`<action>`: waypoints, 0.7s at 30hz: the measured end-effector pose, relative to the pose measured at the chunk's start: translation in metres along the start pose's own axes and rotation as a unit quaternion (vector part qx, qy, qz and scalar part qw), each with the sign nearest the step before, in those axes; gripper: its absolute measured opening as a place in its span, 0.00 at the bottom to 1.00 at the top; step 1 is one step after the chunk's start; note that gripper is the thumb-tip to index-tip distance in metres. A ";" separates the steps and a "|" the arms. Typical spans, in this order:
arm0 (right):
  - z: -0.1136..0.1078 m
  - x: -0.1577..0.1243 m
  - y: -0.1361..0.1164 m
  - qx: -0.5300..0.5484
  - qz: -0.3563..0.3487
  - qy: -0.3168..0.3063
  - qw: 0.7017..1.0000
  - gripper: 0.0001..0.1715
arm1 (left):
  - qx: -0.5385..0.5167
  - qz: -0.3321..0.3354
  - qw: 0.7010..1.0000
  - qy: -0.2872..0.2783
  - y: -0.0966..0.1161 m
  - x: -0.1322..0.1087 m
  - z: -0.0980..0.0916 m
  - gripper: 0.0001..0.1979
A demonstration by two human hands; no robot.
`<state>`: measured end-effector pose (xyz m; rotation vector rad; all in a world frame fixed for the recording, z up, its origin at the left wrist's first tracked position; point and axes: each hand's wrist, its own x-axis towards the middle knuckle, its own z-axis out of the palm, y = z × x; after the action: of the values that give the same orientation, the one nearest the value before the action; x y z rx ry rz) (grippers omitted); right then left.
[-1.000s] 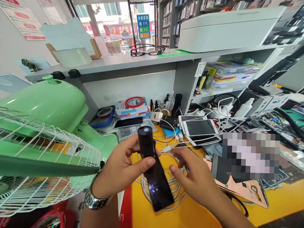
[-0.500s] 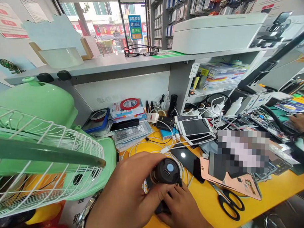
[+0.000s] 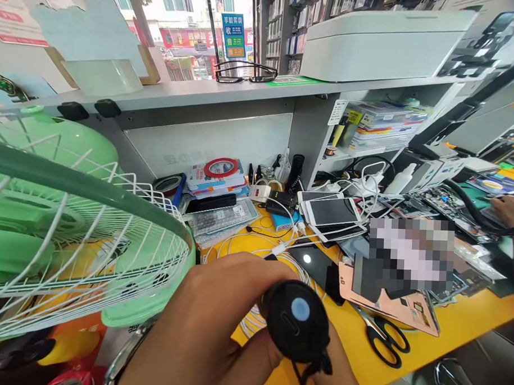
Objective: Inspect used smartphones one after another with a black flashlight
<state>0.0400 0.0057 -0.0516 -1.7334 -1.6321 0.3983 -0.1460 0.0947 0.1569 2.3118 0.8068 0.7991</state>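
Note:
My left hand (image 3: 210,314) is closed around a black flashlight (image 3: 288,334), thumb on the near side and fingers on the far side. The flashlight's end faces me, with a round pale-blue button, a slot-shaped port and a small rubber flap hanging loose. Behind and below it is my right hand (image 3: 339,358); only the wrist and back edge show, its fingers hidden by the flashlight. White cables (image 3: 256,321) lie coiled on the yellow desk (image 3: 454,328) beneath. To the right are a black phone (image 3: 317,270) and black-handled scissors (image 3: 387,340).
A green fan (image 3: 155,211) with a white wire guard stands close on the left. Loose phone parts, a salmon-coloured panel (image 3: 417,310) and white-framed screens (image 3: 332,212) cover the right. A grey shelf (image 3: 193,97) runs behind. Another person's hand (image 3: 509,210) is at far right.
The flashlight has come closer to my head and tilted, with its end looking larger and lower right. My right hand, whose fingers showed before, is now mostly covered. The view has shifted slightly.

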 end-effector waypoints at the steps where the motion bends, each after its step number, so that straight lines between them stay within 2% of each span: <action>1: -0.001 0.000 0.000 -0.001 0.006 -0.011 1.000 0.26 | 0.000 -0.004 1.000 0.001 -0.002 -0.002 0.000 0.19; 5: -0.009 0.001 -0.002 -0.032 0.026 -0.078 0.996 0.30 | 0.023 -0.034 0.999 -0.003 -0.010 -0.006 0.001 0.23; 8: -0.013 0.001 -0.005 -0.092 0.035 -0.108 0.989 0.32 | 0.048 -0.025 0.999 -0.003 -0.012 -0.006 0.003 0.26; 11: -0.011 -0.001 -0.004 -0.148 0.022 -0.102 0.983 0.35 | 0.062 -0.009 0.998 0.007 -0.013 -0.007 0.003 0.25; 14: -0.005 -0.004 0.003 -0.168 -0.014 -0.076 0.983 0.38 | 0.044 -0.037 0.998 0.013 -0.014 -0.008 0.003 0.21; 16: -0.004 -0.007 0.008 -0.149 -0.047 -0.056 0.986 0.35 | 0.035 -0.056 0.998 0.012 -0.014 -0.006 0.002 0.19; 21: -0.011 -0.008 0.016 -0.042 -0.123 -0.014 0.991 0.17 | 0.027 -0.057 0.998 0.008 -0.014 0.002 0.004 0.16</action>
<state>0.0581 -0.0045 -0.0569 -1.5669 -1.8790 0.2406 -0.1476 0.1042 0.1454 2.2846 0.9691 0.7560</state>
